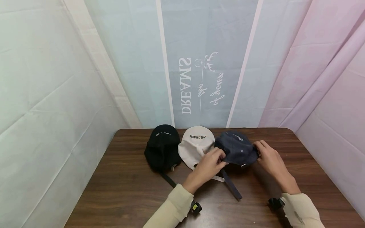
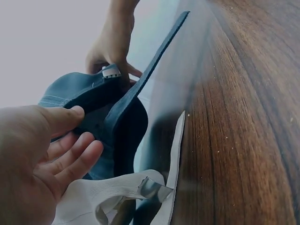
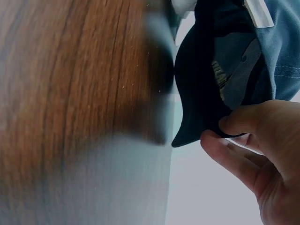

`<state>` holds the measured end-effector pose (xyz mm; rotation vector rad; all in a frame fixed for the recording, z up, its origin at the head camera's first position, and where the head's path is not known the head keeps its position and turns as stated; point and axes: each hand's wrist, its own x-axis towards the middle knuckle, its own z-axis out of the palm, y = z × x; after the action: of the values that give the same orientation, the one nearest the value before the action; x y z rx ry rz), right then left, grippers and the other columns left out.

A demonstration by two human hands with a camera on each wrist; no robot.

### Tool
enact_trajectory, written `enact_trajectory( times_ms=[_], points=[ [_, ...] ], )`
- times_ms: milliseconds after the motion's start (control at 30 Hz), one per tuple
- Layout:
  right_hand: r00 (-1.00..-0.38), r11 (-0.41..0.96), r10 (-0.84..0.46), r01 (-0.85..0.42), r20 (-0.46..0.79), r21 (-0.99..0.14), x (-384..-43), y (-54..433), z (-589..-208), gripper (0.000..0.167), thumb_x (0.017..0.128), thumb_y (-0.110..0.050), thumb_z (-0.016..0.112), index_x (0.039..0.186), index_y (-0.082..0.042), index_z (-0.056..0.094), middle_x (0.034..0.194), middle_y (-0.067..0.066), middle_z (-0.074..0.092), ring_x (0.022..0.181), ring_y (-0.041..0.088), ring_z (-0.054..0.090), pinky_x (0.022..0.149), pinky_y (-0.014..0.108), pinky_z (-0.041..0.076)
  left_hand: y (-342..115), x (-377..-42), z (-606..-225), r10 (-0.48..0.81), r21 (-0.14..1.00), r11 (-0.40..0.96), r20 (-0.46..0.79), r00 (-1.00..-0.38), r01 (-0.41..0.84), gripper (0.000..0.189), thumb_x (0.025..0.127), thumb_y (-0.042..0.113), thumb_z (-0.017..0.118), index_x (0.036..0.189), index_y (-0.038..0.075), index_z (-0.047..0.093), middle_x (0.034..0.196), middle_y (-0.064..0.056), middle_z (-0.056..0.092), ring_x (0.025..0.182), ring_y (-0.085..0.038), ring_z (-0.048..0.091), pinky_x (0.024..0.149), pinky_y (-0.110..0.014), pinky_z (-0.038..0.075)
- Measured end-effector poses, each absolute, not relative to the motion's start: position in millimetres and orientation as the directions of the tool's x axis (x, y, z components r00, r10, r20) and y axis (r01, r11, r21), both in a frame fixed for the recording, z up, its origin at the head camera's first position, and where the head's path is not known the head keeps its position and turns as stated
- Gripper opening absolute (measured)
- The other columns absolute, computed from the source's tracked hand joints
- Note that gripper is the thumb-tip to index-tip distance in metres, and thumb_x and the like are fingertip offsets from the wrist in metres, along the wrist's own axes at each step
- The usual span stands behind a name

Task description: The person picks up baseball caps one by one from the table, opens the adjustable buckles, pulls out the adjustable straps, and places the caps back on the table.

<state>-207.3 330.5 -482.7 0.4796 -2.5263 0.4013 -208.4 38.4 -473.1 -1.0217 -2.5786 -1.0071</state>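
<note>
A navy baseball cap (image 1: pixel 238 148) stands at the back of the table, tilted, its opening towards me; light lettering marks its crown. My left hand (image 1: pixel 208 164) pinches its left edge, thumb (image 2: pixel 70 116) against the fabric. On the other side my right hand (image 1: pixel 271 158) pinches the right edge between thumb and fingers, seen close in the right wrist view. The cap's loose strap (image 1: pixel 232 186) trails towards me. Beside it lies a white cap (image 1: pixel 196 139) lettered COLORADO, partly hidden by my left hand, and further left a black cap (image 1: pixel 162 147).
The caps sit in a row near the back edge of the brown wooden table (image 1: pixel 119 190). A white strap (image 1: pixel 219 179) and a black strap (image 1: pixel 168 180) stick out towards me. Printed cloth (image 1: pixel 211 31) hangs behind, with pale cloth on both sides.
</note>
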Motion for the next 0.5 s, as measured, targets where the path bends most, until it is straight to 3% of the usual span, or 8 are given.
enact_trajectory(
  times_ms=[500],
  points=[
    [-0.845, 0.885, -0.281, -0.411, 0.454, -0.217, -217.6, 336.4, -495.9, 0.047, 0.079, 0.019, 0.073, 0.124, 0.005, 0.065, 0.116, 0.024, 0.063, 0.095, 0.042, 0.069, 0.076, 0.059, 0.057, 44.8, -214.1, -482.5, 0.599, 0.454, 0.567, 0.344, -0.723, 0.687, 0.017, 0.098, 0.022, 0.079, 0.108, 0.012, 0.07, 0.104, 0.001, 0.065, 0.086, -0.002, 0.059, 0.077, -0.007, 0.046]
  ],
)
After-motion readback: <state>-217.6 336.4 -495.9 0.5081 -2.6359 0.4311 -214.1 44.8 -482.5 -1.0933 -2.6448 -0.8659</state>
